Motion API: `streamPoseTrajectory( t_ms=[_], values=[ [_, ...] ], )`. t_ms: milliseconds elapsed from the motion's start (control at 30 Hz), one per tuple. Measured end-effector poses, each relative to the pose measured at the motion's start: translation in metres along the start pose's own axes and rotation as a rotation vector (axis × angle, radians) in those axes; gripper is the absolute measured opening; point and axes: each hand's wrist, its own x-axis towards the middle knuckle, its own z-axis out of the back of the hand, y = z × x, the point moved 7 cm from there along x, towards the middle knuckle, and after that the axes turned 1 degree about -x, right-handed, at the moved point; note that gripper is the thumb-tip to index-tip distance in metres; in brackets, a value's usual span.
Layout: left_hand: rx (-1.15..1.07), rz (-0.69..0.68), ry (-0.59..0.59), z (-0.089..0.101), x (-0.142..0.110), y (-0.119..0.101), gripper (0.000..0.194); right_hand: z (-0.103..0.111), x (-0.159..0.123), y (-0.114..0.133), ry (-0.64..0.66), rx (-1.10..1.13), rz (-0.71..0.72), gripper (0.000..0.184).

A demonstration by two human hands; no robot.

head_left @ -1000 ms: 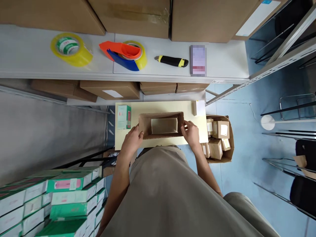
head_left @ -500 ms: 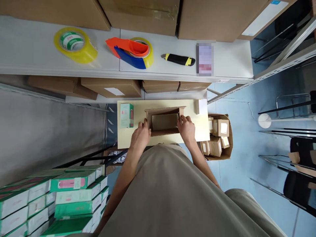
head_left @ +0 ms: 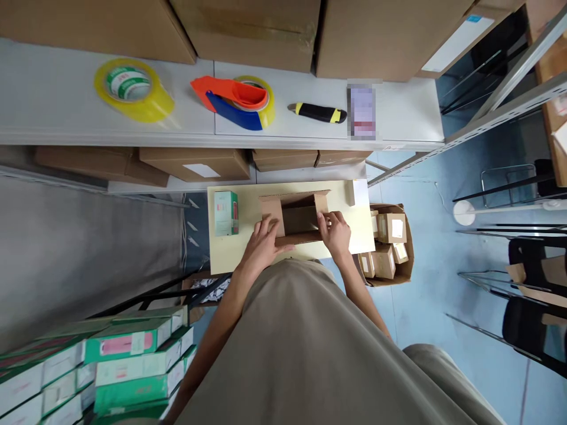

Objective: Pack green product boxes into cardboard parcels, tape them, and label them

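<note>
An open cardboard box (head_left: 305, 237) sits on a pale yellow tabletop (head_left: 248, 198), its dark inside showing between the end flaps. My left hand (head_left: 262, 241) rests on the box's left flap with fingers spread and thumb stretched along the near wall. At the opposite end, the fingers of my right hand (head_left: 335, 232) pinch the right flap. To the left of the box stands a small green-and-white carton (head_left: 225, 213). A small white box (head_left: 357, 192) is at the table's far right corner.
On the grey shelf (head_left: 177, 139) ahead lie a yellow tape roll (head_left: 133, 90), an orange-and-blue tape dispenser (head_left: 234, 100) and a utility knife (head_left: 319, 112). A large carton of small boxes (head_left: 408, 248) stands at right. Green-and-white cartons (head_left: 133, 351) are stacked at lower left.
The box's left flap has tilted inward over the opening. My left hand has shifted from gripping the left edge to lying spread on that flap. My right hand stays at the right end.
</note>
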Motion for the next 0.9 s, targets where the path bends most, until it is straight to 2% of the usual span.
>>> streamPoseTrajectory(
  t_ms=[233,367,500,567,733,833,900],
  values=[
    [-0.062,0.028,-0.105,0.001,0.012,0.020,0.107,-0.008,0.013,-0.003,0.065,-0.045,0.109,0.068],
    [-0.162,0.090,-0.257,0.002,0.021,0.039,0.116,-0.010,0.021,-0.010,0.032,-0.048,0.118,0.069],
    [-0.214,0.141,-0.422,0.007,0.025,0.051,0.122,-0.021,0.022,-0.025,-0.038,0.026,0.035,0.056],
    [-0.183,0.090,-0.452,0.009,0.025,0.047,0.109,-0.027,0.019,-0.034,-0.074,0.104,-0.006,0.057],
    [-0.122,0.045,-0.468,0.004,0.017,0.045,0.053,-0.027,0.009,-0.044,-0.142,0.251,-0.023,0.076],
    [-0.204,0.053,-0.492,-0.005,0.014,0.050,0.036,-0.027,0.009,-0.042,-0.071,0.298,0.014,0.075],
    [-0.323,0.079,-0.548,-0.009,0.015,0.058,0.033,-0.027,0.013,-0.044,-0.032,0.338,-0.005,0.072]
  ],
)
